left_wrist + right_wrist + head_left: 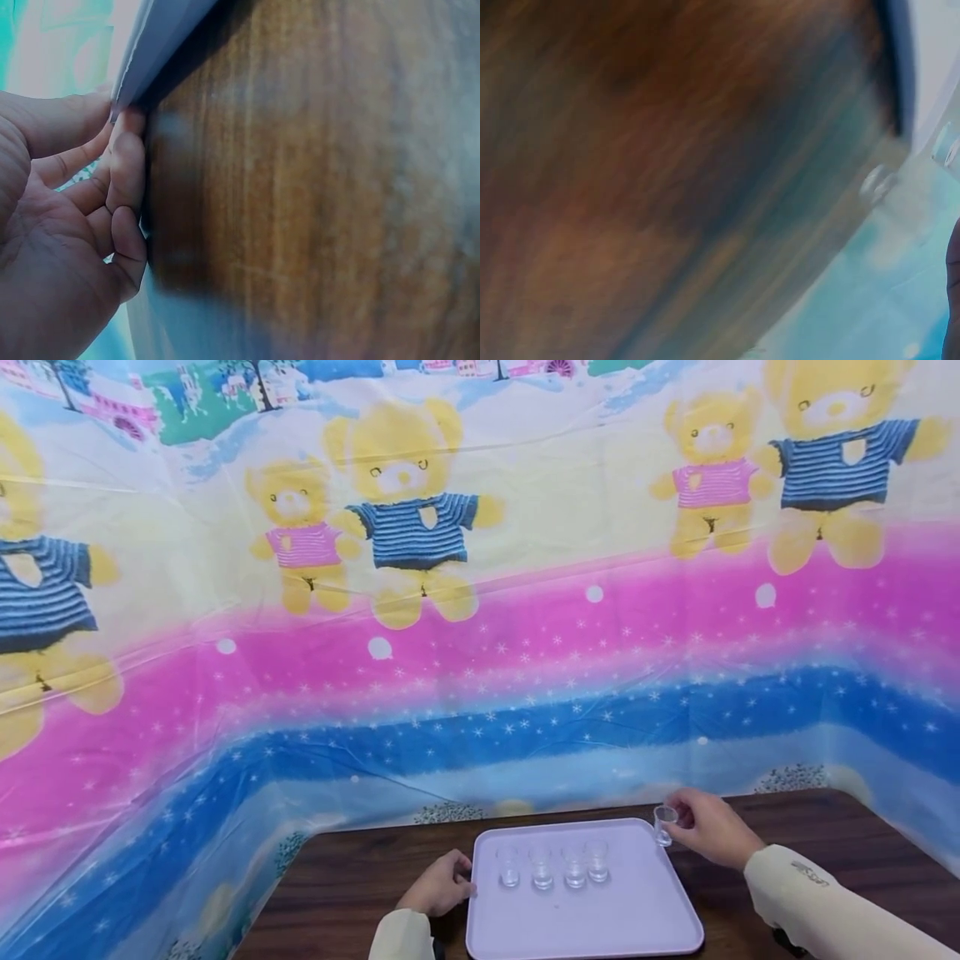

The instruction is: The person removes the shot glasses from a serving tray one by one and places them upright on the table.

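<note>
A pale lilac tray (585, 922) lies on the dark wooden table, and several small clear shot glasses (542, 872) stand in a row on its far half. At the tray's left edge, my left hand (441, 885) pinches the rim; in the left wrist view that hand (67, 210) has its thumb and fingers at the tray's edge (154, 52). By the far right corner, my right hand (712, 828) holds another small clear shot glass (664, 825) between thumb and fingers. Only a sliver of the right hand (952, 300) shows in the right wrist view.
The wooden table (337, 877) extends left and right of the tray. Behind it hangs a patterned cloth (525, 660) with bears and snowflakes, close to the table's far edge. The right wrist view is blurred over the table (630, 150).
</note>
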### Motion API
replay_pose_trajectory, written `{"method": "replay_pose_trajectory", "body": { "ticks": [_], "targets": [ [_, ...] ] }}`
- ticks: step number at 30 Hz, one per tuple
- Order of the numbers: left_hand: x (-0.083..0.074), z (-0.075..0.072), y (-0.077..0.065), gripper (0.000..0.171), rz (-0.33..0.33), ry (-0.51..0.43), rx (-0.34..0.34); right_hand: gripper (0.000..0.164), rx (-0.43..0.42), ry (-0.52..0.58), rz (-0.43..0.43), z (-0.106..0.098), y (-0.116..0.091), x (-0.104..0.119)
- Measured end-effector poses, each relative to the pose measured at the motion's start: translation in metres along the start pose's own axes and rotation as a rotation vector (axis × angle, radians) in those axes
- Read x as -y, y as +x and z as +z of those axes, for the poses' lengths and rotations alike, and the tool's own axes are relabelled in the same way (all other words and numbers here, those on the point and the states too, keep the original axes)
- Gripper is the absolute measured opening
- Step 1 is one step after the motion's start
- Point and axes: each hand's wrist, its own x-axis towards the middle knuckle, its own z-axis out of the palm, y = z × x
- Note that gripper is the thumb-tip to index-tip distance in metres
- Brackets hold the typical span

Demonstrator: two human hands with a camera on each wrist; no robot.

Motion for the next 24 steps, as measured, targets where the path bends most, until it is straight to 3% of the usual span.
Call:
{"method": "replay_pose_trajectory", "body": {
  "ticks": [9,19,24],
  "targets": [
    [-0.003,-0.001,0.000,0.022,-0.026,-0.004,0.006,0.028,-0.010,-0.020,0.062,-0.002,-0.012,-0.032],
    [-0.005,0.000,-0.001,0.022,-0.016,0.000,-0.001,0.028,-0.010,-0.028,0.079,0.000,-0.012,-0.031],
    [-0.004,0.000,-0.001,0.022,-0.010,0.003,-0.005,0.034,-0.068,-0.046,0.039,0.000,-0.011,-0.028]
  ]
}}
